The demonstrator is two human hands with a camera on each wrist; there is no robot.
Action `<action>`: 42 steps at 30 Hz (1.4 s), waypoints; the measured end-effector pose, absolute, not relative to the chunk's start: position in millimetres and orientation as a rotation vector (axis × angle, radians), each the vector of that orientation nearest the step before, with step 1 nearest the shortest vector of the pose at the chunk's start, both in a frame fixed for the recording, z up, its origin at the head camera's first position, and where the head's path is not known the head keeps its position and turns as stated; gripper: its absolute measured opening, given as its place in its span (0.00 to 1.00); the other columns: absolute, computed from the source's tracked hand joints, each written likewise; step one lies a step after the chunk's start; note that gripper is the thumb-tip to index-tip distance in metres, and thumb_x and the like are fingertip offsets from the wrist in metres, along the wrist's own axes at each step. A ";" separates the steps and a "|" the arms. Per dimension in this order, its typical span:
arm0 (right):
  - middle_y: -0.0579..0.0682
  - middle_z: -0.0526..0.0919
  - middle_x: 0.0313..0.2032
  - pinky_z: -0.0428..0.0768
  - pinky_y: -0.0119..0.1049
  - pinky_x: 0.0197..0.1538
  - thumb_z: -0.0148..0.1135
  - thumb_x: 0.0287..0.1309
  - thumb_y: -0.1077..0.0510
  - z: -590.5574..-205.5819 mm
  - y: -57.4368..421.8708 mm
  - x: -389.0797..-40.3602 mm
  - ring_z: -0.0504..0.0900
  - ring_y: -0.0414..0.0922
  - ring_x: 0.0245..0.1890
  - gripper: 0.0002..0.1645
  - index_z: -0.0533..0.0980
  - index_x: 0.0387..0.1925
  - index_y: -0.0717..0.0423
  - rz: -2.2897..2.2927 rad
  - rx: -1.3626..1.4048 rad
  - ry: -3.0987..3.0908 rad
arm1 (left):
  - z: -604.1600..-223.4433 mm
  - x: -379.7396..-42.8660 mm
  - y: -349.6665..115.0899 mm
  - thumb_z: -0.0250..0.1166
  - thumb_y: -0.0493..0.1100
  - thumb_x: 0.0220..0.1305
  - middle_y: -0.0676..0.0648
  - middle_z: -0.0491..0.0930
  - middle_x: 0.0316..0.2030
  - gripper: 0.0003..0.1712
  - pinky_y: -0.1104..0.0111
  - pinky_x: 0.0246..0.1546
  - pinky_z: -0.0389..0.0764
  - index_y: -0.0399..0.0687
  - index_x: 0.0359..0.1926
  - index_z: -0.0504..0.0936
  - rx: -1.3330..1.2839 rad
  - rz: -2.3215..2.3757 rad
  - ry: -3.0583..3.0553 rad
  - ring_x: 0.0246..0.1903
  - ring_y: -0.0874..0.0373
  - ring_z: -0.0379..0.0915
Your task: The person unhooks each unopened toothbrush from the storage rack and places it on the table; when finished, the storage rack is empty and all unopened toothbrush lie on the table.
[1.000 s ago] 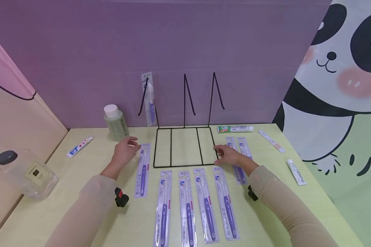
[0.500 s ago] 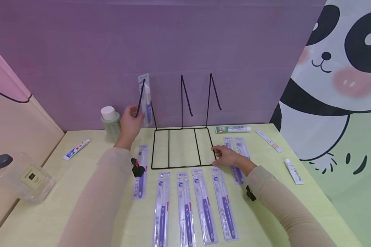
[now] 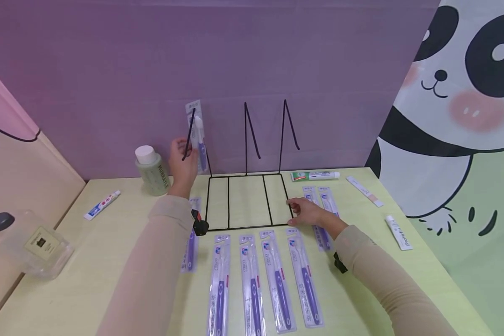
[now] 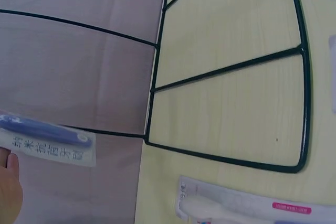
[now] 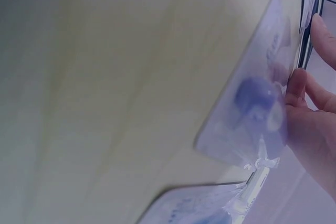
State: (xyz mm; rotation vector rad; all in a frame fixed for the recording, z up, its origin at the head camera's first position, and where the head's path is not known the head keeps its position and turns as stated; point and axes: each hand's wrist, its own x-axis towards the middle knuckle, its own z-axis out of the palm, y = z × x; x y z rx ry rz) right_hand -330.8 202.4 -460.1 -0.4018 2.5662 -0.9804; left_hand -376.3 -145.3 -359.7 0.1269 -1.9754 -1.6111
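A black wire display rack [image 3: 228, 203] stands at the back of the table with several upright hooks. One packaged toothbrush [image 3: 199, 128] hangs from its left hook. My left hand [image 3: 182, 161] is raised beside that hook, its fingertips right at the package's edge; I cannot tell whether they pinch it. In the left wrist view the fingers [image 4: 11, 169] show just below the package's printed part. My right hand [image 3: 308, 213] holds the rack's right front corner between thumb and fingers. Below the rack lie several packaged toothbrushes [image 3: 282, 289], one partly hidden by my left wrist.
A green bottle with a white cap [image 3: 153, 172] stands left of my left hand. A clear bottle [image 3: 46, 252] sits at the far left, near a small toothpaste tube [image 3: 102, 205]. On the right lie more toothpaste tubes [image 3: 315, 176] and two packaged toothbrushes [image 3: 328, 199] under my right arm.
My left hand has risen from beside the toothbrush lying left of the rack to the hanging package at the left hook. My right hand has stayed at the rack's corner.
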 end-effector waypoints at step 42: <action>0.51 0.68 0.49 0.70 0.39 0.50 0.70 0.45 0.57 -458.4 200.6 -328.9 0.68 0.46 0.47 0.45 0.59 0.63 0.58 -0.950 -0.387 2.570 | -406.1 -290.2 -224.3 0.55 0.40 0.64 0.36 0.70 0.47 0.23 0.61 0.37 0.77 0.40 0.59 0.65 -0.028 -1.658 -2.586 0.43 0.47 0.69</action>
